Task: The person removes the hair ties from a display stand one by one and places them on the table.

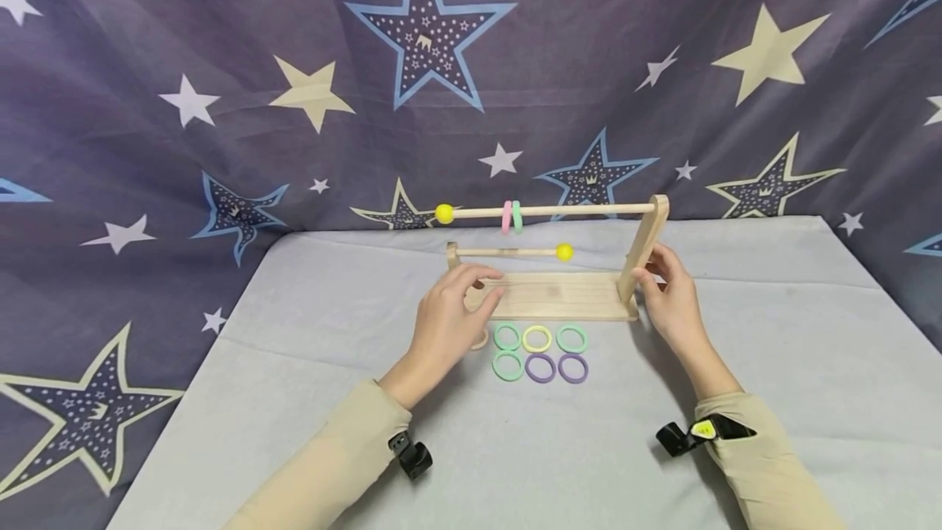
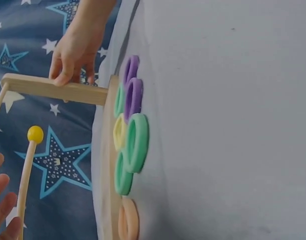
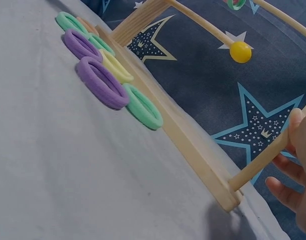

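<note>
A wooden rack (image 1: 552, 294) has a base board, two uprights and two rods tipped with yellow balls. My right hand (image 1: 671, 291) grips its tall right upright (image 1: 644, 245), thumb in front and fingers behind. My left hand (image 1: 452, 309) hovers by the short left upright (image 1: 452, 252), fingers loosely bent and holding nothing. On the long upper rod (image 1: 574, 210) hang a pink hair tie (image 1: 506, 217) and a green hair tie (image 1: 518, 217). The shorter lower rod (image 2: 25, 180) is bare, beside my left fingertips in the left wrist view.
Several hair ties lie in front of the base: green ones (image 1: 508, 366), a yellow one (image 1: 537, 339), purple ones (image 1: 573, 368) and a peach one (image 2: 128, 219), partly hidden by my left hand in the head view. A grey cloth (image 1: 589, 448) covers the table; a star-patterned curtain (image 1: 471, 129) hangs behind.
</note>
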A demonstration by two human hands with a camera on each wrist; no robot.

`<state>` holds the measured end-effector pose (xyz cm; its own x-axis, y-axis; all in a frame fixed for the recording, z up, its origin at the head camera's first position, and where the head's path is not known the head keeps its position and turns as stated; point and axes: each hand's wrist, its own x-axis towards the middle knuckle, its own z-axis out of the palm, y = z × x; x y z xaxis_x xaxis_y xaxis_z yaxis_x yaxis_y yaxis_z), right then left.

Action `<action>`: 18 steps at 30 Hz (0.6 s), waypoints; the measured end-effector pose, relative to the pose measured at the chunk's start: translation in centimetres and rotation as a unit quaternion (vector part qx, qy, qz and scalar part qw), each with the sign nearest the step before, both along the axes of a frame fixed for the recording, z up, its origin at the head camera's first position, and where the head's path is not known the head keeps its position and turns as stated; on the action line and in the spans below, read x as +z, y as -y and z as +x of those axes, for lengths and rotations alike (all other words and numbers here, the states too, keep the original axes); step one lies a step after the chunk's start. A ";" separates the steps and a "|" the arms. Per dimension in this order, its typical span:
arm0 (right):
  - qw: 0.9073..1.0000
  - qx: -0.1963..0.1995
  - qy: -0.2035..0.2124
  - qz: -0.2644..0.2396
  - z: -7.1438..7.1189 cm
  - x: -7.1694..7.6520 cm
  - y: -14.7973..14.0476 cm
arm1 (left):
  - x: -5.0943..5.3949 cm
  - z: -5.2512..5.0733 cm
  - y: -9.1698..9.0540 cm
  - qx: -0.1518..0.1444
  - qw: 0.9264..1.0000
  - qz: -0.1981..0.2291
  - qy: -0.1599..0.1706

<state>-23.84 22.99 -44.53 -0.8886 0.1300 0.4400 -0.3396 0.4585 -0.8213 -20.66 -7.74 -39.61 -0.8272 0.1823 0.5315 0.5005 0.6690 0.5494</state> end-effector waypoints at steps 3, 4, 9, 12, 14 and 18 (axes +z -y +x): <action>1.000 -0.002 0.000 0.002 0.0 0.0 0.1 | 0.3 -0.3 -0.2 0.012 1.000 0.012 -0.006; 1.000 -0.002 0.000 0.004 0.0 0.0 0.0 | 0.4 -0.5 -0.3 0.013 1.000 0.016 -0.008; 1.000 -0.003 -0.002 0.004 0.1 0.0 0.0 | 0.7 -1.0 -0.6 0.017 0.999 0.030 -0.022; 1.000 -0.003 -0.003 0.004 0.1 0.0 0.0 | 1.0 -1.3 -0.7 0.031 0.999 0.033 -0.025; 1.000 -0.003 -0.004 0.005 0.1 0.0 0.0 | 1.2 -1.5 -0.9 0.041 0.998 0.036 -0.027; 1.000 -0.002 -0.006 0.004 0.0 0.0 0.0 | 1.5 -1.9 -1.1 0.056 0.997 0.044 -0.029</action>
